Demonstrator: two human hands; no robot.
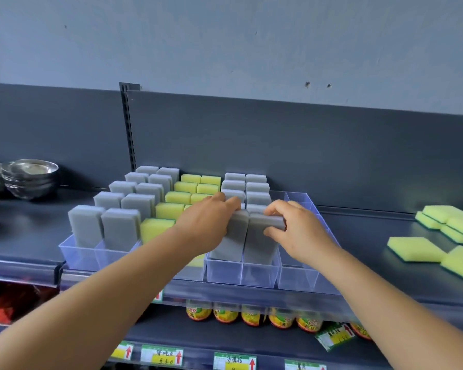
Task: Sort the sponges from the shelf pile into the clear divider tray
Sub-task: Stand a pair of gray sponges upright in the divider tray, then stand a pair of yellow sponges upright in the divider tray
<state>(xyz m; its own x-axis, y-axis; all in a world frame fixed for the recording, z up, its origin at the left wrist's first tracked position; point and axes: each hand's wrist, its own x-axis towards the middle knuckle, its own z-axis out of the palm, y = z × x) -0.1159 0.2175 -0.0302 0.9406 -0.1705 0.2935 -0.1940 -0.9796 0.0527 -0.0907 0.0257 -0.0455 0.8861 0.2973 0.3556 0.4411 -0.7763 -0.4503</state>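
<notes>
A clear divider tray (91, 256) sits on the dark shelf, its rows filled with upright grey sponges (120, 228) and yellow sponges (169, 210). In the front compartments stand two grey sponges side by side. My left hand (206, 222) grips the top of the left grey sponge (231, 244). My right hand (297, 231) pinches the top of the right grey sponge (259, 244). Loose yellow sponges with green backs (449, 222) lie in a pile on the shelf at the right.
Stacked steel bowls (30, 177) stand at the back left of the shelf. The tray's rightmost compartments (297, 279) hold nothing. Jars (225, 313) and price tags (161, 355) line the shelf below. The shelf back panel rises behind the tray.
</notes>
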